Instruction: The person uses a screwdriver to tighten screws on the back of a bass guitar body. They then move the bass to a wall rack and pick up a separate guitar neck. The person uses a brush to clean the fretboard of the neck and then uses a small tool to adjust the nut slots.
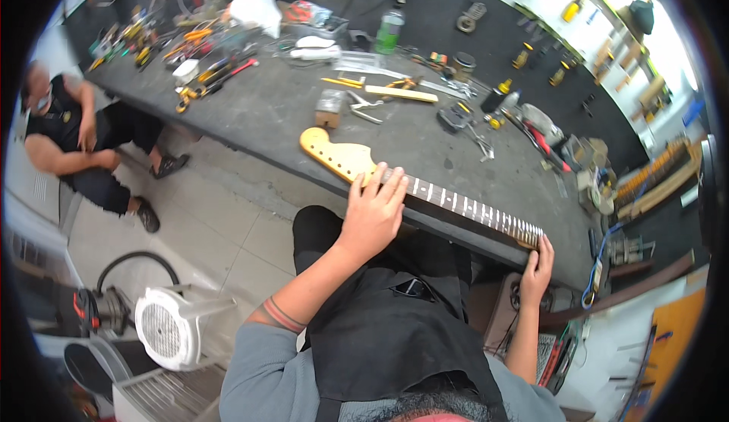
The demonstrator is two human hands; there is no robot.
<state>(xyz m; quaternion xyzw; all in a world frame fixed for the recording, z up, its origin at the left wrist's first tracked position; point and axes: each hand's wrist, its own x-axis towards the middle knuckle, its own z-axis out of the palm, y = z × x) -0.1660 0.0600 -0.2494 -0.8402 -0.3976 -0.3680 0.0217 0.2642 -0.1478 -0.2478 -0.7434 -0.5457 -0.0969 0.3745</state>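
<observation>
A guitar neck [448, 198] with a pale wooden headstock [334, 155] and a dark fretboard with white fret lines lies along the front edge of the dark workbench [266, 111]. My left hand [373, 211] rests flat over the neck just behind the headstock, fingers spread across the fretboard. My right hand [538, 269] grips the heel end of the neck at the bench edge. I wear a dark apron over a grey shirt.
The bench carries several tools: pliers [363, 107], a wooden stick [401, 93], a small wood block [329, 109], a green bottle [389, 31], screwdrivers and cables. Another person [80, 137] sits on the floor at left. A white fan [171, 329] stands lower left.
</observation>
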